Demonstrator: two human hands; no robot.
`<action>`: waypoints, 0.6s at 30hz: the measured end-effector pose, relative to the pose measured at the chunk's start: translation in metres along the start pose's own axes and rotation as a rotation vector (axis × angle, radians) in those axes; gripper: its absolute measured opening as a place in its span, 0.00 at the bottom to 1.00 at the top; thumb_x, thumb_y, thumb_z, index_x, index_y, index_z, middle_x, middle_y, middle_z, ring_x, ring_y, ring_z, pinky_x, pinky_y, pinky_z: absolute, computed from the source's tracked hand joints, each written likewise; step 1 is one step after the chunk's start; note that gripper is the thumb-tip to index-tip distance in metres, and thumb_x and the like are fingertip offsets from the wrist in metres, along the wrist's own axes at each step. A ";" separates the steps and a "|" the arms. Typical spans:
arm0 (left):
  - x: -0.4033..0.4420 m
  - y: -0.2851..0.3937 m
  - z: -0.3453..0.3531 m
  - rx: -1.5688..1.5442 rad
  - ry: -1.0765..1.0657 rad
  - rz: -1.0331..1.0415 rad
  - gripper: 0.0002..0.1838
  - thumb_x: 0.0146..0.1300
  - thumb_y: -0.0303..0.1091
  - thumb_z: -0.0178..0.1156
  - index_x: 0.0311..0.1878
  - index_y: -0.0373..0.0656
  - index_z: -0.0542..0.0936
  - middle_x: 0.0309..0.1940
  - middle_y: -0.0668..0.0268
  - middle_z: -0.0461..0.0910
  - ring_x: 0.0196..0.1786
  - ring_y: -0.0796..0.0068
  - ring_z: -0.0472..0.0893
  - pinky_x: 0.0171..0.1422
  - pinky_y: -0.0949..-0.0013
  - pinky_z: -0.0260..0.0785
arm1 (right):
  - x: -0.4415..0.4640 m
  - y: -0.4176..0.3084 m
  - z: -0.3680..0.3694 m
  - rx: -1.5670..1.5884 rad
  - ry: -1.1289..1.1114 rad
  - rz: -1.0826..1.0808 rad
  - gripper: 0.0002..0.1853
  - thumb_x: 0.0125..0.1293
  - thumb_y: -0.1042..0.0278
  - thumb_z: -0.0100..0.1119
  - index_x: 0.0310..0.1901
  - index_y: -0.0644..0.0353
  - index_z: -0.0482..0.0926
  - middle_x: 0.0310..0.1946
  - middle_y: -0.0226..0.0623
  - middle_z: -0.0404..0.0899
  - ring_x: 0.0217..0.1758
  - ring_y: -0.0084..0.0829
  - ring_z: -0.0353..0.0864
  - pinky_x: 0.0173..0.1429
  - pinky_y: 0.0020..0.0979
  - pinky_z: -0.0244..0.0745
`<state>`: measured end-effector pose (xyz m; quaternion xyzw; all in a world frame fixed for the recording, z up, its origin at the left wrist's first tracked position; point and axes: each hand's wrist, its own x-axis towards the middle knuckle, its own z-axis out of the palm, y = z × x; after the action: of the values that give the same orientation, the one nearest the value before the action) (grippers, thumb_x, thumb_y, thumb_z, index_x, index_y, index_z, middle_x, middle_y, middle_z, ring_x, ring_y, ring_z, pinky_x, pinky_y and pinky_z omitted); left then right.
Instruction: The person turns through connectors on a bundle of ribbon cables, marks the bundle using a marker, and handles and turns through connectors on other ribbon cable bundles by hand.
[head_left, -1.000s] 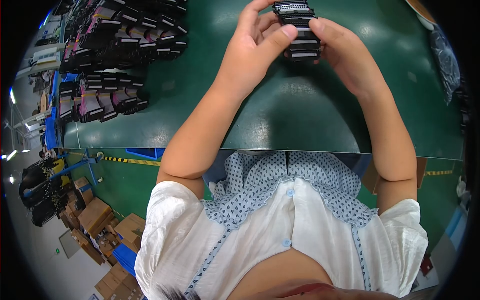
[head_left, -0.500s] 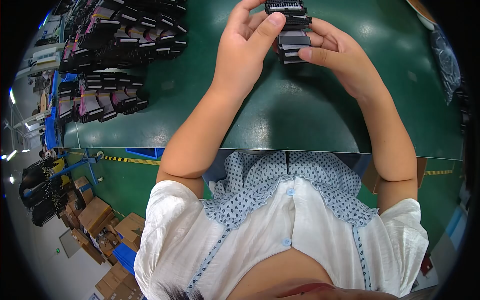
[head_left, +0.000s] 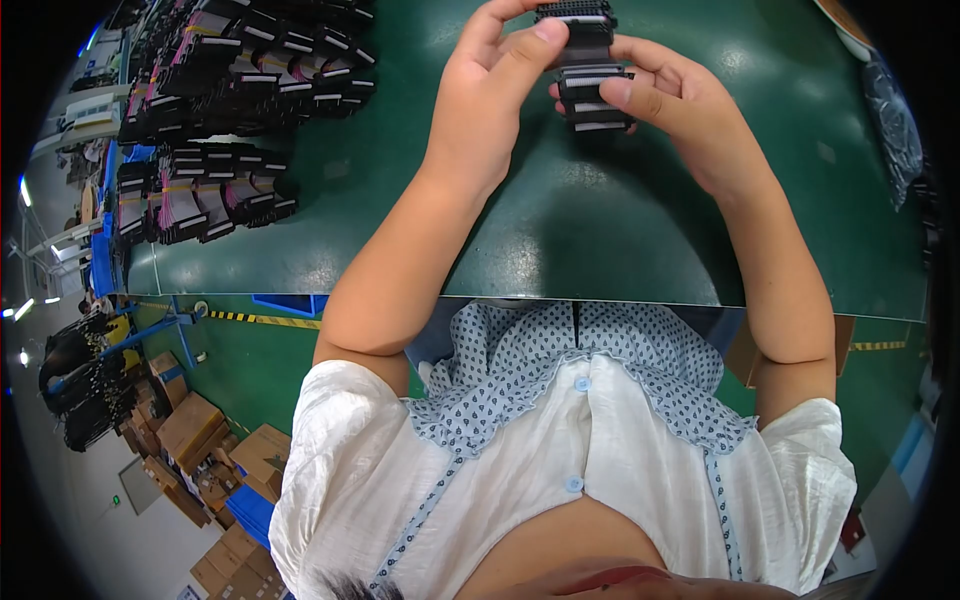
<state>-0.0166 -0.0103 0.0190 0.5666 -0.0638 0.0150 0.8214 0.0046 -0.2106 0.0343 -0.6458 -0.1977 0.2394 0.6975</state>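
Observation:
At the top centre, a bundle of black ribbon cables with connectors (head_left: 588, 60) is held above the green table (head_left: 600, 220). My left hand (head_left: 505, 60) grips the upper part from the left, its thumb on a black connector. My right hand (head_left: 670, 90) holds the lower part from the right, its thumb on the connectors' edge and its other fingers behind. Between the two thumbs a flat dark stretch of cable shows. The top of the bundle is cut off by the frame edge.
Stacks of similar black cables (head_left: 270, 70) with pink wires lie at the table's upper left, with a smaller stack (head_left: 205, 195) below. A clear plastic bag (head_left: 888, 120) is at the right edge. Cardboard boxes (head_left: 190, 430) stand on the floor at the left.
Since a second ago my left hand has shifted slightly left and my right hand slightly down. The upper and lower connectors have been parted, showing flat cable between them.

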 end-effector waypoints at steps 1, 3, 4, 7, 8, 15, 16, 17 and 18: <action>0.000 0.002 0.000 0.002 0.035 -0.040 0.21 0.77 0.39 0.60 0.66 0.38 0.73 0.56 0.61 0.81 0.57 0.75 0.80 0.66 0.68 0.70 | -0.001 -0.001 0.001 0.010 -0.002 0.009 0.25 0.69 0.54 0.68 0.60 0.64 0.82 0.46 0.27 0.85 0.45 0.16 0.78 0.47 0.22 0.70; 0.000 0.003 0.001 0.003 0.077 -0.085 0.20 0.79 0.41 0.59 0.65 0.38 0.74 0.54 0.63 0.82 0.55 0.76 0.81 0.64 0.69 0.71 | -0.002 -0.004 0.004 0.030 -0.005 0.028 0.25 0.69 0.52 0.68 0.59 0.63 0.82 0.44 0.25 0.84 0.43 0.15 0.76 0.44 0.22 0.68; 0.000 0.002 0.001 0.000 0.085 -0.090 0.20 0.79 0.42 0.58 0.65 0.38 0.74 0.54 0.63 0.82 0.54 0.76 0.81 0.63 0.69 0.71 | -0.003 -0.005 0.004 0.024 -0.011 0.037 0.25 0.69 0.52 0.68 0.59 0.63 0.82 0.44 0.25 0.84 0.43 0.15 0.77 0.44 0.22 0.68; 0.000 0.002 0.001 -0.009 0.094 -0.103 0.20 0.79 0.42 0.58 0.65 0.39 0.75 0.53 0.64 0.82 0.54 0.76 0.81 0.62 0.70 0.72 | -0.003 -0.007 0.003 0.018 -0.032 0.051 0.26 0.69 0.52 0.68 0.60 0.64 0.81 0.44 0.25 0.84 0.44 0.15 0.77 0.45 0.22 0.69; 0.001 0.003 0.001 -0.012 0.095 -0.107 0.20 0.79 0.42 0.58 0.65 0.39 0.75 0.53 0.64 0.82 0.54 0.76 0.81 0.62 0.70 0.72 | -0.002 -0.006 0.002 0.027 -0.043 0.046 0.27 0.68 0.53 0.68 0.61 0.64 0.81 0.45 0.26 0.85 0.44 0.15 0.77 0.45 0.22 0.69; -0.001 -0.002 0.000 0.080 0.005 0.135 0.22 0.78 0.37 0.59 0.67 0.36 0.71 0.57 0.60 0.80 0.59 0.74 0.80 0.68 0.68 0.70 | -0.002 0.010 0.002 0.092 -0.006 -0.080 0.28 0.69 0.63 0.69 0.67 0.67 0.76 0.53 0.34 0.85 0.56 0.20 0.82 0.60 0.25 0.75; -0.002 -0.002 -0.002 0.072 -0.015 0.142 0.22 0.77 0.36 0.59 0.68 0.36 0.71 0.58 0.60 0.80 0.60 0.73 0.80 0.68 0.68 0.70 | -0.002 0.009 0.000 0.069 -0.024 -0.075 0.31 0.67 0.67 0.69 0.70 0.67 0.72 0.56 0.37 0.84 0.58 0.23 0.82 0.63 0.27 0.75; -0.003 -0.002 -0.004 0.064 -0.035 0.150 0.23 0.77 0.35 0.60 0.68 0.35 0.70 0.59 0.59 0.80 0.61 0.73 0.79 0.69 0.68 0.70 | -0.003 0.008 -0.003 0.046 -0.041 -0.070 0.34 0.66 0.70 0.69 0.72 0.67 0.69 0.58 0.39 0.83 0.61 0.26 0.81 0.66 0.28 0.74; -0.003 -0.003 -0.005 0.050 -0.049 0.169 0.23 0.76 0.34 0.60 0.68 0.35 0.69 0.60 0.58 0.79 0.61 0.73 0.79 0.69 0.68 0.69 | -0.003 0.007 -0.004 0.023 -0.059 -0.065 0.38 0.64 0.73 0.68 0.75 0.68 0.66 0.61 0.42 0.82 0.64 0.28 0.80 0.69 0.30 0.73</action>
<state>-0.0184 -0.0068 0.0138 0.5798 -0.1309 0.0718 0.8010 0.0041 -0.2153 0.0271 -0.6236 -0.2365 0.2377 0.7062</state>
